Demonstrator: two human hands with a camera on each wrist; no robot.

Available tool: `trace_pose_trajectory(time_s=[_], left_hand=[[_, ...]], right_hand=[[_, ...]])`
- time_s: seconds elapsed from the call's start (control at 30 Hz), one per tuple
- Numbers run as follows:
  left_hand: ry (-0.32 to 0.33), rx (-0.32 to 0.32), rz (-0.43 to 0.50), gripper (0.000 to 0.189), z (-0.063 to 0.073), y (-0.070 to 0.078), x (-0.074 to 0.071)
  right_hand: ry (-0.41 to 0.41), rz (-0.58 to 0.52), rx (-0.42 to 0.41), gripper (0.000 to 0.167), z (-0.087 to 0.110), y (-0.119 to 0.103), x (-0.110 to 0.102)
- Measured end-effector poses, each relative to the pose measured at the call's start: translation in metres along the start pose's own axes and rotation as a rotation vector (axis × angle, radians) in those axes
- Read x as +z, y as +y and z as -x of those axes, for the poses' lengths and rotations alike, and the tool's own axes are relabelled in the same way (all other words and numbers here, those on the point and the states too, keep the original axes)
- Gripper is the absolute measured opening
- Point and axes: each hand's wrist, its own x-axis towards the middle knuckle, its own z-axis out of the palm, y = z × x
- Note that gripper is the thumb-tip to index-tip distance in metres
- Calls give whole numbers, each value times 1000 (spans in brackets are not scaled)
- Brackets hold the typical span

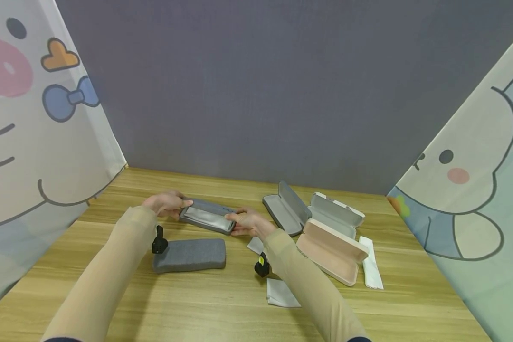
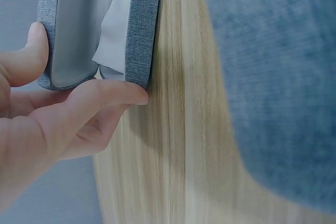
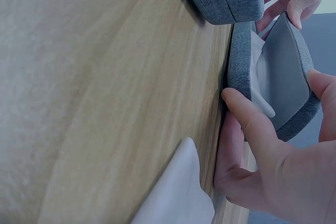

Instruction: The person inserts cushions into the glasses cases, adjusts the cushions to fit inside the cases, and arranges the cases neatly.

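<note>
A grey fabric glasses case (image 1: 209, 207) is partly open near the back of the table, with a light grey cloth (image 1: 207, 218) lying inside. My left hand (image 1: 166, 204) grips its left end; in the left wrist view the thumb is on the lid's edge and a finger lies along the base. At the opposite end my right hand (image 1: 251, 222) holds the same case, thumb on the lid and a finger against the base in the right wrist view. In front of it lies a second grey glasses case (image 1: 190, 255), closed.
To the right stand an open grey case (image 1: 282, 213), an open white case (image 1: 335, 213) and an open pink case (image 1: 329, 254). A white cloth (image 1: 371, 266) lies beside them. A folded grey cloth (image 1: 280, 293) is near my right forearm, another cloth (image 1: 255, 245) by the wrist.
</note>
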Motion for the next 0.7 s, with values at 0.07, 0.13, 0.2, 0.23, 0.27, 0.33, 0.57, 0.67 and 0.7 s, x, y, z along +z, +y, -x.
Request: trace_pose_trajectory(time_s=[0.07,0.13,0.2,0.23,0.27,0.33,0.57,0.67,0.7], left_hand=[[3,-3,2,72,1,0,1],[1,0,7,72,1,0,1],[0,3,6,71,2,-1,1],[-1,2,6,71,1,-1,1],[2,2,0,71,1,-1,1],[10,0,-13,72,1,-2,1],[14,1,-34,70,1,-1,0],[10,0,-41,70,2,-1,0],[7,1,-47,71,2,-1,0]], right_hand=[[-3,-4,-1,75,1,0,0],[-5,-6,-1,76,1,0,0],[-5,-8,-1,76,2,0,1],[-5,-8,-2,76,2,0,1],[-3,-10,-4,76,2,0,1],[-2,-9,-7,75,2,0,1],[7,-1,-12,73,4,1,0],[8,6,-12,73,4,2,1],[8,4,-10,72,4,2,1]])
